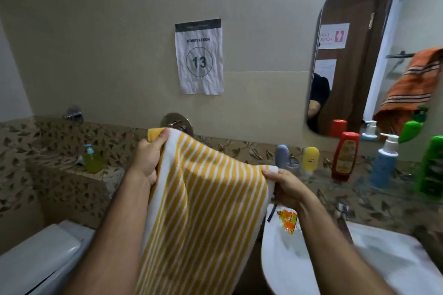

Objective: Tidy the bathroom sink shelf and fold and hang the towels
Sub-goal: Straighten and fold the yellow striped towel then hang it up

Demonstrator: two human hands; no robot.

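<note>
2 hands up in front of us, both gripping the top edge of the yellow-and-white striped towel [203,201], which hangs down between our forearms over the gap between the toilet cistern [40,254] and the white sink [299,261]. Our left hand [147,158] has its fingers curled round the top left corner, thumb on the front of the cloth, held higher than the other side. Our right hand [285,187] pinches the top right corner between thumb and fingers, lower and closer to the sink. On the leaf-patterned shelf [388,201] behind we've got a yellow bottle [310,158], a red bottle [344,157], a blue pump bottle [384,163] and a green bottle [431,165] standing in a row, all a bit blurry. An orange sachet [288,220] sits on the sink rim just under our right wrist. An orange striped towel [412,84] shows in the mirror [354,31], draped over a bar. A paper sign [199,56] reading WORKSTATION 13 is stuck on the wall.
</note>
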